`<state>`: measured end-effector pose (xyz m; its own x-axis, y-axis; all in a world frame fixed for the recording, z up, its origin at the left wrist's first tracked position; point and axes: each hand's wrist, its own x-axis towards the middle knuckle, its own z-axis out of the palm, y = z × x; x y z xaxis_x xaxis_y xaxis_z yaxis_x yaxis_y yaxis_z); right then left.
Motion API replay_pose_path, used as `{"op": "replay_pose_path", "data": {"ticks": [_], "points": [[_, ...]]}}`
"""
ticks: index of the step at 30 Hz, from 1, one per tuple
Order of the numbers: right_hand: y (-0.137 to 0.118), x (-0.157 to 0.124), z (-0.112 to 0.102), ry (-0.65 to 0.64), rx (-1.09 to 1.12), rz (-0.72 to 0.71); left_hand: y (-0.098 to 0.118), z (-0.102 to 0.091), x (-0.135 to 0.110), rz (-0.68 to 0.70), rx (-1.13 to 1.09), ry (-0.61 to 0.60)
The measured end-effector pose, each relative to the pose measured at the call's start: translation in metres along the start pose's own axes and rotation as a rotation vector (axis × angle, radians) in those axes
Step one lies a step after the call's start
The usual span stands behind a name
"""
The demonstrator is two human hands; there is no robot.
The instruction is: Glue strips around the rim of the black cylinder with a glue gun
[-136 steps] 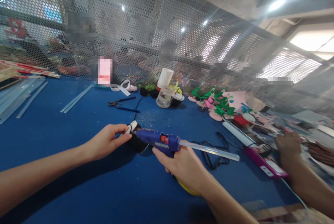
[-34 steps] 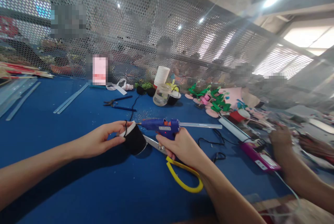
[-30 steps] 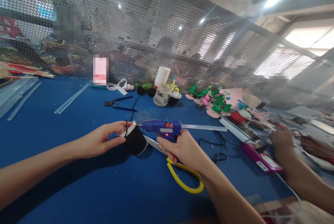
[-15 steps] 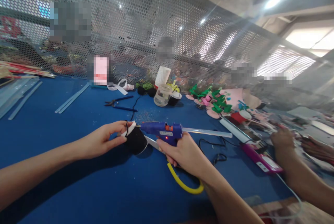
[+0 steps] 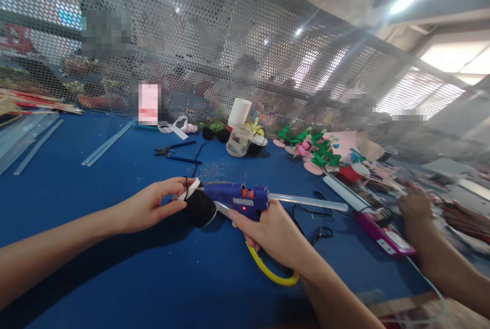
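Note:
My left hand (image 5: 161, 202) pinches the white rim of a small paper cup (image 5: 199, 208) whose side is covered in black cord. The cup lies tilted, and a strand of the black cord (image 5: 187, 186) loops over its rim by my fingertips. My right hand (image 5: 270, 227) grips a blue glue gun (image 5: 237, 196), its red light lit and a clear glue stick (image 5: 306, 201) projecting from the back. The nozzle is at the cup's white rim. Scissors with a yellow handle (image 5: 271, 275) hang under the same hand, blades pointing toward the cup; their hold is partly hidden.
Pliers (image 5: 176, 154) lie beyond the cup. Farther back stand stacked paper cups (image 5: 240, 112), a clear plastic jar (image 5: 238, 141) and green-leaved craft pieces (image 5: 321, 150). A purple power strip (image 5: 386, 237) with cables is at right, beside another person's hand (image 5: 416, 206). Glue sticks (image 5: 107, 144) lie left.
The glue gun's nozzle has shifted slightly left along the cup's rim, and its back end has dipped a little. My left hand and the cup have hardly moved.

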<state>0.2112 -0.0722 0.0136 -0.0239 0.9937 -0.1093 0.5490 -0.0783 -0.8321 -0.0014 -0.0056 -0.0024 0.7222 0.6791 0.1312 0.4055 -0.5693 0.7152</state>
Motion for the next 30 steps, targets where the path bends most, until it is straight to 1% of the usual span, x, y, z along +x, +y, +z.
{"op": "replay_pose_path", "data": {"ticks": [5,11,16,21,24,30], "points": [[-0.001,0.002,-0.001,-0.012,0.019,-0.029,-0.002,0.0,0.0,0.008,0.001,-0.005],[0.001,0.006,-0.001,0.027,-0.008,-0.03,-0.003,0.0,0.001,0.037,-0.012,-0.002],[0.005,0.0,0.004,0.044,-0.053,-0.03,-0.001,0.001,0.001,0.009,-0.009,0.011],[0.005,-0.003,0.01,0.122,-0.146,-0.16,-0.002,0.004,0.0,0.0,-0.005,0.034],[0.003,-0.003,0.012,0.122,-0.2,-0.237,-0.003,0.005,0.001,0.018,-0.01,0.039],[0.0,-0.002,0.013,0.118,-0.271,-0.301,-0.003,0.004,0.001,0.012,0.009,0.039]]}}
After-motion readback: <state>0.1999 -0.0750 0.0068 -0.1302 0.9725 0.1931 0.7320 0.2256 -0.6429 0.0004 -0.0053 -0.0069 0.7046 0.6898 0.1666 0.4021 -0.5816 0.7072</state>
